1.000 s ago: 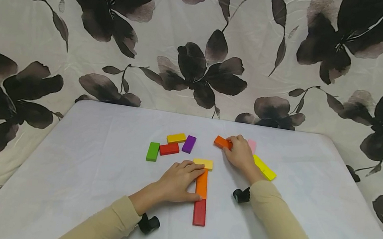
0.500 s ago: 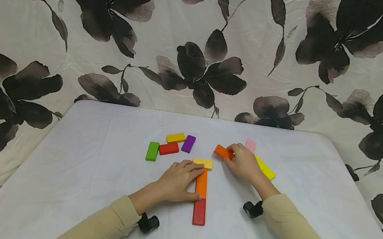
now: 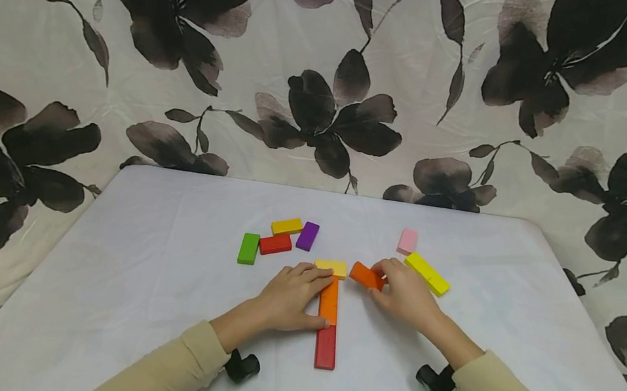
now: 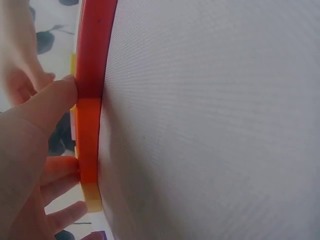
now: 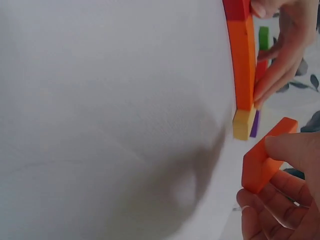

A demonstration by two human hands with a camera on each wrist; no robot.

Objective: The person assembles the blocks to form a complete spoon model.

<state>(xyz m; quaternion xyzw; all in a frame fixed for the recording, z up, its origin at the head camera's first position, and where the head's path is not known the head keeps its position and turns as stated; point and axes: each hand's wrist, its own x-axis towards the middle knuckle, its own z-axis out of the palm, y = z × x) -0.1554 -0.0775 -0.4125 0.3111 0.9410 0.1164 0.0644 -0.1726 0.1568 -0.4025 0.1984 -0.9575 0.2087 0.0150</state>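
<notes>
Between the thumb and fingers of my right hand is an orange block, pinched by one end. In the right wrist view this block is tilted, apart from the pale yellow block. My left hand rests against a row of a red block, an orange block and, set crosswise at the far end, a pale yellow block. In the left wrist view, its thumb touches near the joint of the red block and the orange block; its fingers are spread alongside.
Left of the row lie a green block, a red block, a yellow block and a purple block. Beyond the right hand are a pink block and a bright yellow piece. A white cloth covers the table.
My right hand has drawn the orange block nearer to me, from the far side to beside the pale yellow block's right end. The left hand stays at the row.
</notes>
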